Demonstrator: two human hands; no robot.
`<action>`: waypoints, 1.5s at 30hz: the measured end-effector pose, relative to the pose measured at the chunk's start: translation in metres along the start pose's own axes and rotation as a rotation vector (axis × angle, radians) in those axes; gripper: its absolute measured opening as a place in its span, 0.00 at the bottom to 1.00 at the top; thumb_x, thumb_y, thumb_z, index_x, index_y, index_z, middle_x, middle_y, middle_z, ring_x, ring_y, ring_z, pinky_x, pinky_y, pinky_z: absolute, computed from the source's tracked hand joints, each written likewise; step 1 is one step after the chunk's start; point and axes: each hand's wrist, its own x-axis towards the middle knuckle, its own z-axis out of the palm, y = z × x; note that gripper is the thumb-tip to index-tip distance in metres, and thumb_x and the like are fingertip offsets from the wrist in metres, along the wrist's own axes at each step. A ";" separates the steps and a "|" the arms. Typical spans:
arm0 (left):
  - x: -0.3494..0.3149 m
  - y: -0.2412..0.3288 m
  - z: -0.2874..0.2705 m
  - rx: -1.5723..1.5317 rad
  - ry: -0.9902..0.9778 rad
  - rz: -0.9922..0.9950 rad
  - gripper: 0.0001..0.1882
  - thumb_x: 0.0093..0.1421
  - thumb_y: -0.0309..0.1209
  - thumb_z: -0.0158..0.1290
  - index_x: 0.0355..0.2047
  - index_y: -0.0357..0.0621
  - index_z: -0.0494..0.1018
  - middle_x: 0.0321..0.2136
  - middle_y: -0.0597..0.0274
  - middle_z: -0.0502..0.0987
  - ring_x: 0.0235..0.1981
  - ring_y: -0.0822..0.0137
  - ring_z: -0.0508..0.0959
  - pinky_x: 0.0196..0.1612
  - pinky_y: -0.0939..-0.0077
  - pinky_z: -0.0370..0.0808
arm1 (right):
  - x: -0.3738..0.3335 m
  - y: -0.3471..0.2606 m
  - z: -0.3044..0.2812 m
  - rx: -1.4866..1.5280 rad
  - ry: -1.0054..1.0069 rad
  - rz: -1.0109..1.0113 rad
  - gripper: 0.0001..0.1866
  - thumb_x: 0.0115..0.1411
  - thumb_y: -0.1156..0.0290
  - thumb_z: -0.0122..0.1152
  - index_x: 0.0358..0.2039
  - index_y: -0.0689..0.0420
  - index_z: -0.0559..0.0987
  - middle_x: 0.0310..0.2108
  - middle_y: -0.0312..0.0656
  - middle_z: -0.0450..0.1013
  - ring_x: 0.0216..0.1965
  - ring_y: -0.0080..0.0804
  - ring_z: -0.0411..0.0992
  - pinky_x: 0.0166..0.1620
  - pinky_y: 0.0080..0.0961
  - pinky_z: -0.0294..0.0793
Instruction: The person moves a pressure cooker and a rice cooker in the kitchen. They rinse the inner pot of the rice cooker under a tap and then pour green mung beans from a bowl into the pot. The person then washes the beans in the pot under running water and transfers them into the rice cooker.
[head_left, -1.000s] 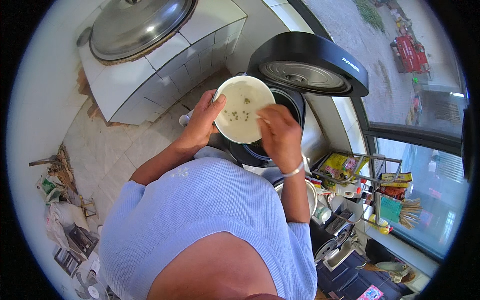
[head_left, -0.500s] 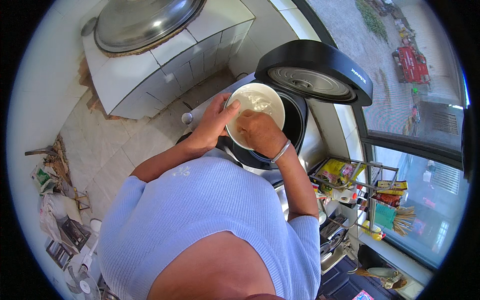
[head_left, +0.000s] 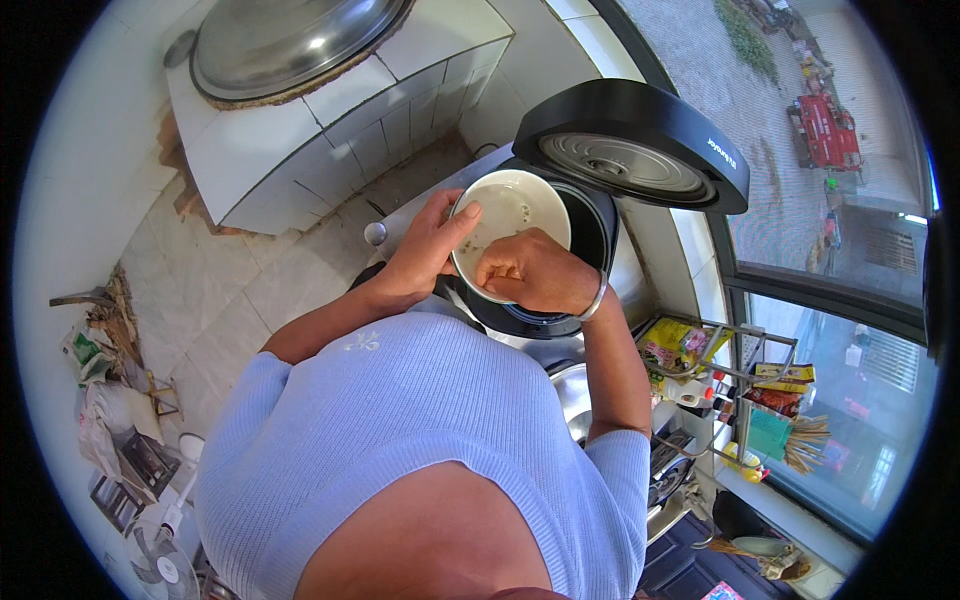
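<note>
A white bowl (head_left: 505, 190) with cloudy liquid and a few bubbles is tilted over the opening of a black rice cooker (head_left: 530, 322). My left hand (head_left: 432, 245) grips the bowl's left side, thumb over the rim and fingers underneath. Inside the bowl's near right part, my right hand (head_left: 545, 272) is closed, its fingers curled toward the palm; whatever they hold is hidden. A silver bangle circles that wrist. The cooker's lid (head_left: 640, 130) stands raised behind the bowl. Part of its dark inner pot (head_left: 592, 222) shows to the right of the bowl.
A tiled stove block with a large metal lid (head_left: 290, 45) stands at the far left. A window (head_left: 810, 260) runs along the right. Below it, a wire rack (head_left: 690, 360) holds packets and bottles. A metal basin (head_left: 572, 390) shows beside my right forearm.
My right hand has shifted a little right within the bowl, and its curled fingers show more. The liquid looks calmer. My left hand keeps its hold on the bowl.
</note>
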 end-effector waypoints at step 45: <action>0.005 0.011 0.007 0.008 -0.014 0.005 0.30 0.61 0.48 0.52 0.53 0.39 0.60 0.43 0.56 0.71 0.41 0.70 0.75 0.36 0.74 0.78 | -0.013 0.001 0.013 -0.572 0.682 0.065 0.15 0.46 0.82 0.59 0.38 0.62 0.76 0.41 0.51 0.72 0.41 0.45 0.73 0.43 0.32 0.75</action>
